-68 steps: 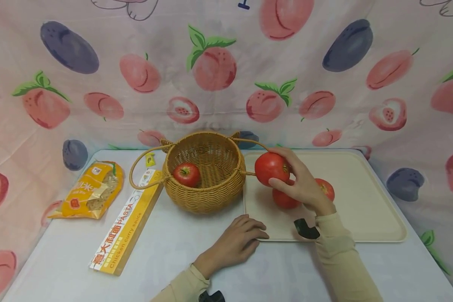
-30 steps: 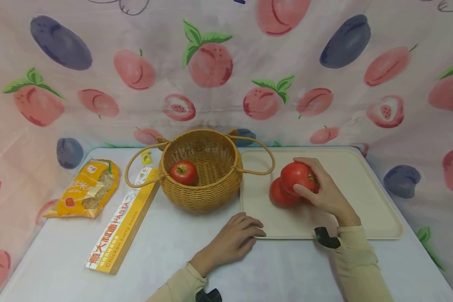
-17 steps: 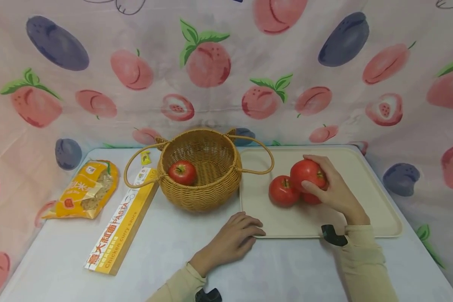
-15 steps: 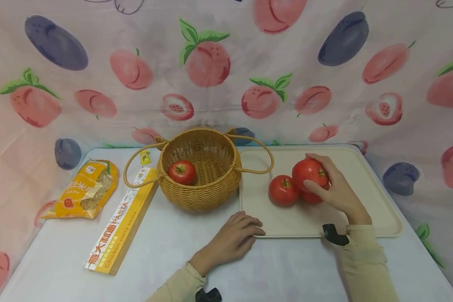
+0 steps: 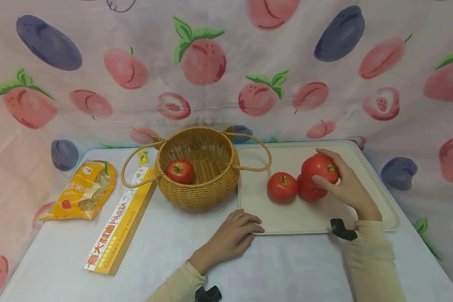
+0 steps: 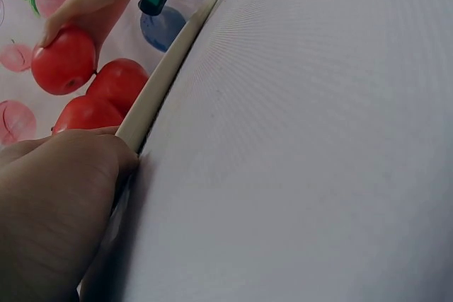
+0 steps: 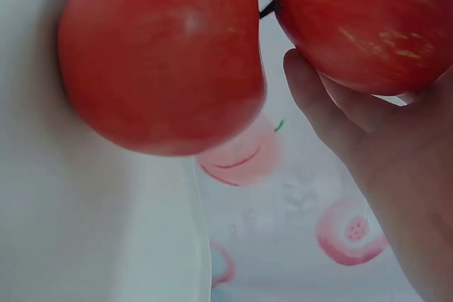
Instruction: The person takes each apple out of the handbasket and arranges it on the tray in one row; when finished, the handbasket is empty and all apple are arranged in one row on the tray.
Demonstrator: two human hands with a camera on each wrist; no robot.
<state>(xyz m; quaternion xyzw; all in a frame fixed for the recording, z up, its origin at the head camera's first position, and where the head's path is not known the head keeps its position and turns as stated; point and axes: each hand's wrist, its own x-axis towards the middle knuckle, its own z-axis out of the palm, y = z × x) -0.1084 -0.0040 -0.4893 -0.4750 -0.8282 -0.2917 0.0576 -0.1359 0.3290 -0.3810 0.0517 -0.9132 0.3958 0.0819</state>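
Observation:
My right hand (image 5: 349,184) grips a red apple (image 5: 318,165) between thumb and fingers, above the beige tray (image 5: 287,218). Directly under it sits another apple (image 5: 309,192); in the right wrist view this lower apple (image 7: 163,54) points its stem at the held apple (image 7: 368,26) and almost or just touches it. A third apple (image 5: 282,188) stands against the lower one's left side. My left hand (image 5: 230,235) rests at the tray's near left corner, fingertips on the rim; in the left wrist view the left hand (image 6: 56,203) lies along that edge.
Left of the tray stands a wicker basket (image 5: 196,196) with two loop handles and one apple (image 5: 180,171) inside; its right handle reaches over the tray. Farther left lie a pasta box (image 5: 122,226), a yellow food bag (image 5: 84,188) and a small yellow packet (image 5: 143,157). A fruit-print cloth hangs behind.
My right hand has carried the held apple from beside the basket handle rightward, past the left apple to over the right one. The left hand stays at the tray corner.

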